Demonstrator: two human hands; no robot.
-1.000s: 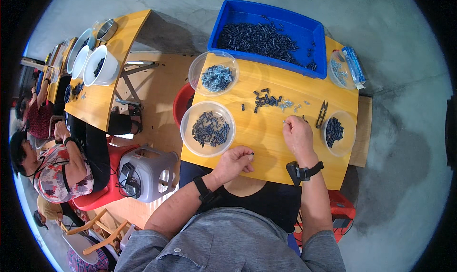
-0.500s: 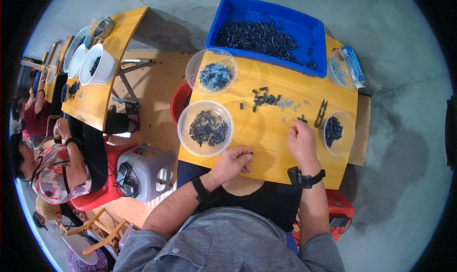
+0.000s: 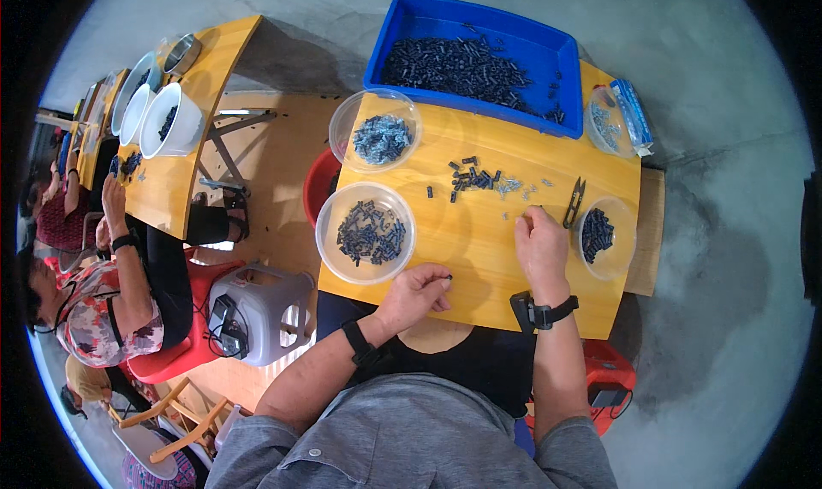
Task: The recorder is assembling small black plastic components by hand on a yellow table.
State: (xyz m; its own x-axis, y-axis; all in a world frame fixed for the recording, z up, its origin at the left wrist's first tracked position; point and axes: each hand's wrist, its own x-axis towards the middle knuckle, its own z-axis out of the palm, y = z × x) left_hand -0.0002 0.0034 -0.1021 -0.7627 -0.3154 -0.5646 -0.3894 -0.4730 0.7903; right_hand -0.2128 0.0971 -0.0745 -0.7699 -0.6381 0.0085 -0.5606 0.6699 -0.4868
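My left hand [image 3: 419,294] rests near the front edge of the yellow table [image 3: 479,241], its fingertips pinched on a small dark part. My right hand [image 3: 538,245] lies on the table further right, fingers curled over a tiny piece at its tips; what it holds is too small to tell. A loose heap of small dark and silvery parts [image 3: 479,181] lies beyond both hands. A clear bowl of dark parts [image 3: 366,232] stands left of my left hand. Another clear bowl of dark parts [image 3: 604,236] and small black snips [image 3: 574,203] sit right of my right hand.
A blue tray [image 3: 475,56] full of dark parts fills the far edge. A clear bowl of grey parts [image 3: 377,131] is at far left, a bowl and bag [image 3: 618,116] at far right. Another person [image 3: 103,292] works at a second yellow table [image 3: 171,146] on the left. A grey stool [image 3: 257,311] stands below.
My right hand has drawn back slightly from the heap toward me. My left hand has curled tighter near the front edge.
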